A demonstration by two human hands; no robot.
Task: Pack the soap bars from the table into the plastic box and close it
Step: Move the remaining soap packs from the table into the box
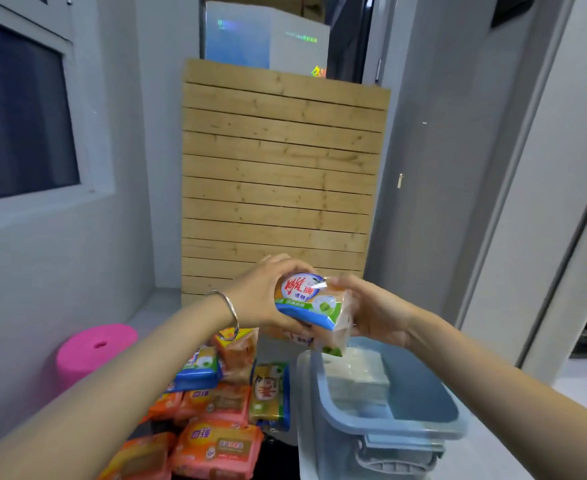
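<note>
Both hands hold one wrapped soap pack point(311, 304) with blue, green and white print, raised above the far rim of the plastic box point(350, 422). My left hand point(267, 296), with a silver bracelet on its wrist, grips the pack's left side. My right hand point(375, 311) grips its right end. The box is clear with a blue rim and stands open at the lower right; a pale wrapped stack point(356, 375) lies inside it. A pile of several soap packs point(217, 407) in orange, pink and blue wrappers lies on the dark table to the left of the box.
A pink round stool point(92, 351) stands at the left by the grey wall. A slatted wooden panel point(278, 174) leans upright straight ahead. The box's grey handle point(397, 462) faces me at the bottom edge. A doorway frame runs down the right side.
</note>
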